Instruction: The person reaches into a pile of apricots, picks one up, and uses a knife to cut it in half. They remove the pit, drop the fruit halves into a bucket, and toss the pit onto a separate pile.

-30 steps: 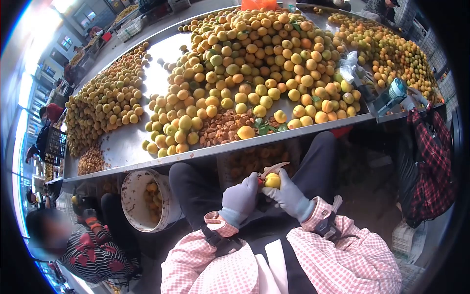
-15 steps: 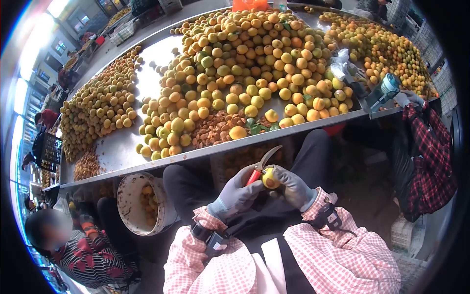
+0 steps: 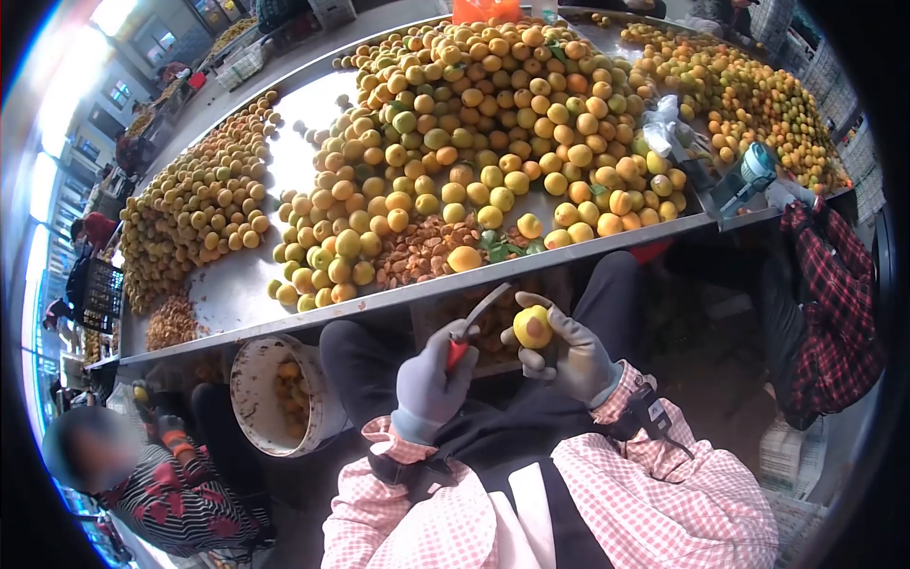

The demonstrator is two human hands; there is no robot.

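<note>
One yellow apricot (image 3: 533,327) sits in the fingertips of the right hand (image 3: 580,360), on the side facing the left hand (image 3: 428,384), with a brown oval patch showing. The thumb and fingers close around the fruit's sides; the left hand is wrapped around the red handle of a curved knife (image 3: 457,353), its blade slanting up and away, apart from the fruit.

Half a second ago the hands were close together and the blade stood right beside the apricot; now they have drawn apart, and the fruit is held higher.

Beyond the knife tip runs the metal rim (image 3: 417,296) of the sorting table (image 3: 227,289), with brown apricot pits (image 3: 422,251) and heaped apricots (image 3: 493,104) behind it. Left of the left knee (image 3: 355,356) stands a white bucket (image 3: 248,398) partly filled with fruit. Open space lies between the hands, while the knees bound them on both sides.
</note>
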